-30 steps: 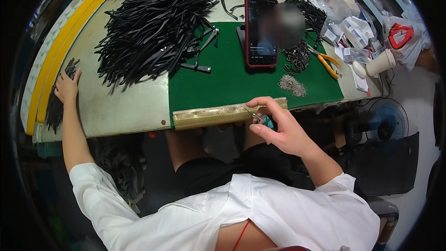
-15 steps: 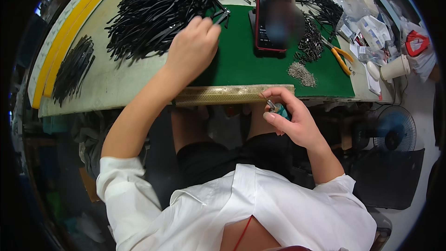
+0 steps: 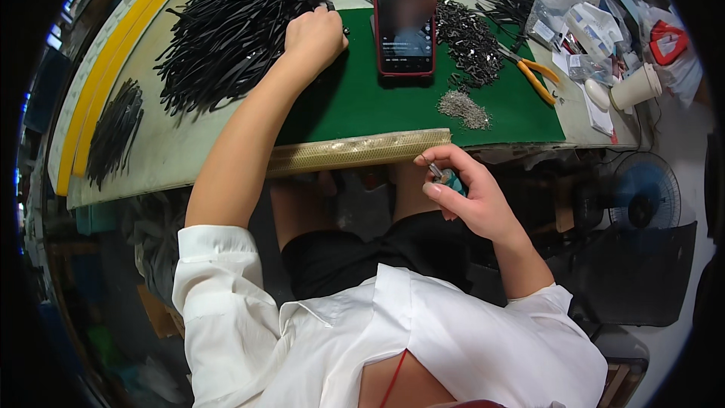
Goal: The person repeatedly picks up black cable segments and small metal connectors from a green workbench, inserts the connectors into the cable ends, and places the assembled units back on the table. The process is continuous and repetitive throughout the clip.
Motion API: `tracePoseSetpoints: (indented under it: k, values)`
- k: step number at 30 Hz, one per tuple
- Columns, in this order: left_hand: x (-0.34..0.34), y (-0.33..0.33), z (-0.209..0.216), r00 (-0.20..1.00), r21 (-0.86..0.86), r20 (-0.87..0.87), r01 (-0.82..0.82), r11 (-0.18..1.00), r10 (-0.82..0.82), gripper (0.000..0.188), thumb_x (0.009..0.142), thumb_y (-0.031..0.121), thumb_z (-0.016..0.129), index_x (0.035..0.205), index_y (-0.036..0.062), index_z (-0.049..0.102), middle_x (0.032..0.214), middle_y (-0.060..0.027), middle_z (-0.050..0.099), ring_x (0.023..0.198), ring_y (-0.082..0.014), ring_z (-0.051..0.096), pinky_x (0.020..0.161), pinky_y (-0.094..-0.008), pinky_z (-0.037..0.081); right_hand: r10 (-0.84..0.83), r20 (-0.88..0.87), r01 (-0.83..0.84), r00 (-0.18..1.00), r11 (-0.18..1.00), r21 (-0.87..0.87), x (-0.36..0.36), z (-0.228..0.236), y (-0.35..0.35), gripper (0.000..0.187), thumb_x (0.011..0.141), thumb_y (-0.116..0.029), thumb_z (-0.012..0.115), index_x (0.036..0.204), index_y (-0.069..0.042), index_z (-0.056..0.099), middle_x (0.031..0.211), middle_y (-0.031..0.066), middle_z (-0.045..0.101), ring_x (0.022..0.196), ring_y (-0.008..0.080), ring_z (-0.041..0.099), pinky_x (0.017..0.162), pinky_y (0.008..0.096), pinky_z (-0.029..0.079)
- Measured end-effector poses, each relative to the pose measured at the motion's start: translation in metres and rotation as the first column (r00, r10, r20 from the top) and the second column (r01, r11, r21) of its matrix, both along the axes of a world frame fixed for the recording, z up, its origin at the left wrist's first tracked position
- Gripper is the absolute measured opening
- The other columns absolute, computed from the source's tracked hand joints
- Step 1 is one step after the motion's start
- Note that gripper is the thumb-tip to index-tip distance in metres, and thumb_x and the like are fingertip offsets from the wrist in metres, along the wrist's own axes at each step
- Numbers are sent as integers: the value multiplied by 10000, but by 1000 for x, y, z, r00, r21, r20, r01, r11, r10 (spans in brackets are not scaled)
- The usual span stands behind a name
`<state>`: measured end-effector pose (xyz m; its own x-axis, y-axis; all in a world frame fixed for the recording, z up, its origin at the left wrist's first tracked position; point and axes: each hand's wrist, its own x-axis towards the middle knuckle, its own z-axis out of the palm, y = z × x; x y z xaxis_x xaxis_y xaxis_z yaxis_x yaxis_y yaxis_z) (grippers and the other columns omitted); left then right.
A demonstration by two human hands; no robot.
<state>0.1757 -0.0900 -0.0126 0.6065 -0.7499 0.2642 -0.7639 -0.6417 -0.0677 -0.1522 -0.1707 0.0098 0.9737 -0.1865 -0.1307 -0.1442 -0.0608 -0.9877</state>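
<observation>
My left hand [image 3: 316, 36] is closed at the right edge of a big heap of thin black eyeglass temples [image 3: 226, 38]. Its fingertips are hidden behind the knuckles, with dark bits showing beside them, so what they grip cannot be made out. At the table's front edge my right hand [image 3: 476, 189] holds a small teal-handled screwdriver [image 3: 451, 180]. A short metal shaft points up and left from it, between thumb and forefinger. Under the left hand lies a green mat [image 3: 340, 106].
A red-cased phone [image 3: 405, 60] stands on the mat. Right of it lie small black parts [image 3: 472, 45], tiny metal pieces [image 3: 462, 109] and orange-handled pliers [image 3: 538, 79]. A smaller temple bundle [image 3: 115, 132] lies left. A mesh-patterned strip [image 3: 340, 153] edges the table; a white cup [image 3: 637, 88] lies far right.
The view has shifted, so the phone and mat sit further left. My left hand, blurred before, now rests closed at the heap's edge. My right hand keeps its hold on the screwdriver.
</observation>
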Motion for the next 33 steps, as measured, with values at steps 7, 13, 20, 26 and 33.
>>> tracePoseSetpoints:
  k: [7,13,20,26,33]
  values:
    - [-12,23,18,973,14,-181,151,988,-146,260,865,276,695,946,32,660,973,-150,682,925,-351,669,795,-454,534,35,0,-35,999,999,-29,2,-1,0,302,909,-112,664,1194,-47,587,859,-7,558,595,36,530,510,196,430]
    - [14,9,25,988,-104,-132,-97,990,83,538,878,512,683,1026,-4,670,980,-196,716,951,-368,703,803,-454,578,21,-10,-21,1000,999,-34,2,-1,0,303,907,-109,664,1194,-46,588,865,-6,571,601,40,537,511,197,433]
    - [13,-33,8,965,-80,-238,-135,988,112,506,776,355,774,1077,-26,632,1036,-222,712,983,-390,697,846,-434,577,17,-11,-17,1000,1000,-12,3,-1,0,302,906,-106,664,1193,-49,588,865,-5,572,598,39,534,515,196,432]
    - [50,-39,6,882,-202,-465,-186,961,73,418,668,327,736,863,-43,723,915,-225,723,888,-337,718,811,-401,562,15,4,-15,1000,1000,-22,2,-1,-2,301,909,-102,659,1197,-51,586,865,-5,570,596,38,530,514,196,434]
    - [42,11,47,489,-634,-750,-341,694,-445,227,829,63,751,1035,-13,695,807,-42,676,657,-55,589,563,-197,471,5,-22,-6,1000,999,-32,0,-2,-7,301,912,-99,655,1201,-51,584,876,-5,563,601,37,527,516,202,436]
